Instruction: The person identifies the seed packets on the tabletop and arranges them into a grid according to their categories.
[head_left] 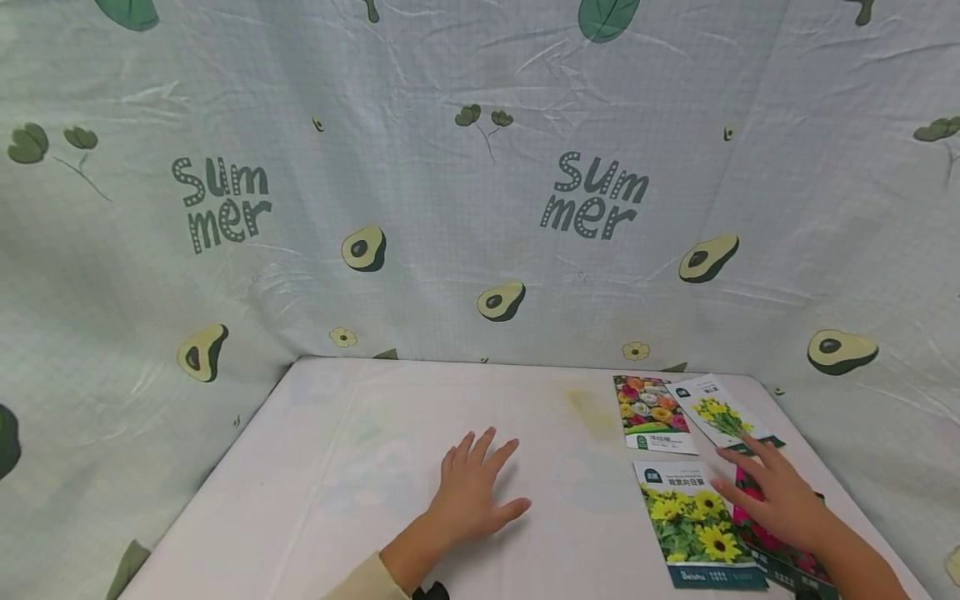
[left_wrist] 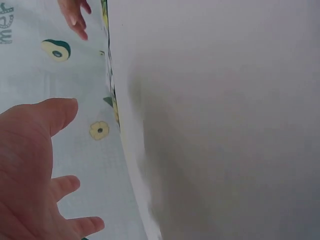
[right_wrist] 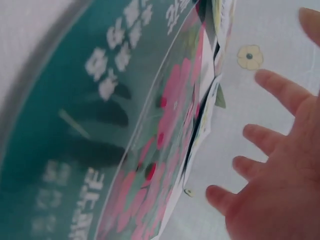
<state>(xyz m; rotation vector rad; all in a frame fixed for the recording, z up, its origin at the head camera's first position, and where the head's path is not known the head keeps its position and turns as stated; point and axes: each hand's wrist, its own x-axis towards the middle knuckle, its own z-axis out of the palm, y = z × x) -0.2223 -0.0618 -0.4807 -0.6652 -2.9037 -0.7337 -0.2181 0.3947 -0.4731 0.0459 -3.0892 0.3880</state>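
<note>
Four flat picture packets would be several, so I name each: a packet with yellow sunflowers [head_left: 701, 529] lies at the front right of the table. Partly under it and under my right hand [head_left: 783, 500] is a packet with pink-red flowers [right_wrist: 165, 130]. Behind these lie a packet with mixed colourful flowers [head_left: 652, 412] and a tilted white packet with yellow blooms [head_left: 716, 408]. My right hand hovers over the packets, fingers spread, gripping nothing. Over the middle of the table my left hand [head_left: 472, 487] is spread and holds nothing.
The white table [head_left: 337, 475] has a faint yellowish stain near its back. A pale curtain [head_left: 420, 183] printed with avocados and lettering surrounds it at the back and sides.
</note>
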